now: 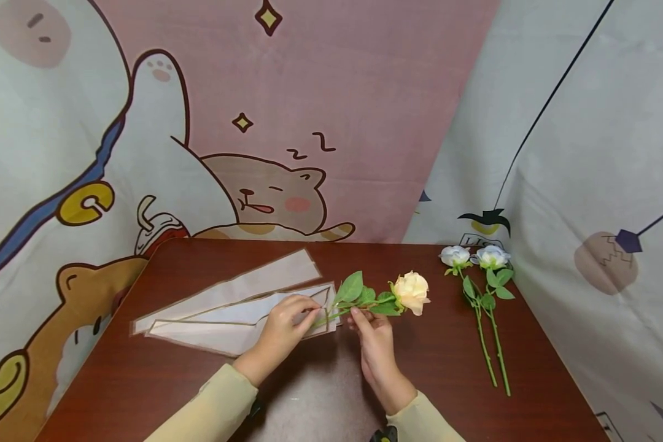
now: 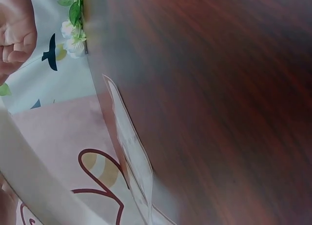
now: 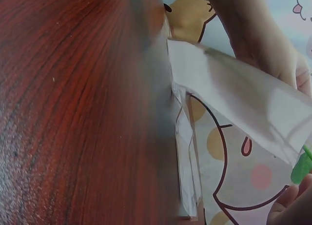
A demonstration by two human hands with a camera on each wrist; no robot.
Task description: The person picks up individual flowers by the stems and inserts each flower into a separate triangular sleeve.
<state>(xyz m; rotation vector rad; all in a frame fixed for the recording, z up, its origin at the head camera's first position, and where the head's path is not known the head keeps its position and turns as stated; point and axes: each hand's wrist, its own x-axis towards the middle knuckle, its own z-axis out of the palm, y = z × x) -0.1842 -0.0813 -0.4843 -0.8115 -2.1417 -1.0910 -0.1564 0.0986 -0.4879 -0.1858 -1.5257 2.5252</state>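
Note:
A cream-coloured artificial rose (image 1: 411, 291) with green leaves lies sideways, its stem pointing left into the open end of a flat white wrapping sleeve. My right hand (image 1: 378, 353) pinches the rose by its stem below the leaves. At the sleeve's mouth, my left hand (image 1: 284, 325) grips the edge between thumb and fingers. Seen from the right wrist, this sleeve (image 3: 234, 88) is lifted off the table and tilted, with the left hand (image 3: 287, 64) behind it. How far the stem reaches inside is hidden.
Another white sleeve (image 1: 276, 273) with gold edging lies on the brown table (image 1: 420, 380) behind the held one. Two pale bluish-white artificial roses (image 1: 492, 256) lie at the table's right side, stems toward me. A printed cartoon cloth (image 1: 364, 123) hangs behind the table.

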